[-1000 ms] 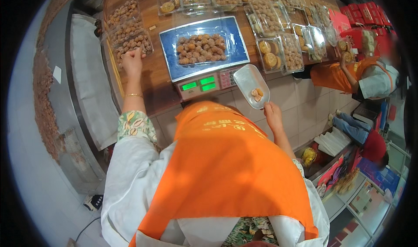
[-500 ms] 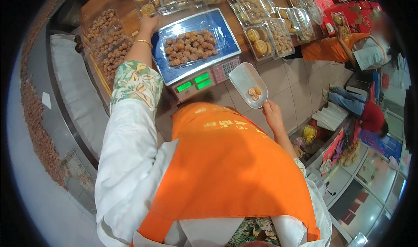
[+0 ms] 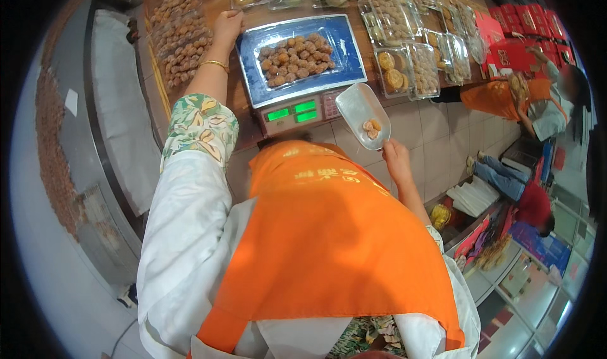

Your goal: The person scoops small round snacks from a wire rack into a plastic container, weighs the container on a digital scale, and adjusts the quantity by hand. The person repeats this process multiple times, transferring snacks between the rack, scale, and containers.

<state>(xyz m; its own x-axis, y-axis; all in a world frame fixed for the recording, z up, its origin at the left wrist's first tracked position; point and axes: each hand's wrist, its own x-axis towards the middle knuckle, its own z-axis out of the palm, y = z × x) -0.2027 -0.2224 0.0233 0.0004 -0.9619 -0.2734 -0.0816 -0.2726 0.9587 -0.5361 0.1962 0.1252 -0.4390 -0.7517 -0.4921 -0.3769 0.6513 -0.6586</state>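
Observation:
My right hand (image 3: 396,159) grips the end of a metal scoop (image 3: 358,106), which is tilted and holds a few brown-orange round pieces (image 3: 372,129). My left hand (image 3: 227,30) is at the far left corner of the scale, its fingers curled; whatever is in them, if anything, is hidden. On the blue platform of the digital scale (image 3: 253,93) lies a clear plastic tray (image 3: 340,39) heaped with sugar-dusted brown balls (image 3: 296,60). The scoop is just off the scale's near right corner.
Filled clear boxes (image 3: 404,68) line the wooden table's far and right sides. More brown balls (image 3: 183,36) lie at its left. A co-worker in an orange apron (image 3: 493,99) stands at right by red boxes (image 3: 528,20). Another person in red (image 3: 536,207) is farther right.
My view has shifted, so the table and scale appear farther right and higher. Both hands keep nearly the same places beside the scale. The co-worker's arm now reaches toward the red boxes.

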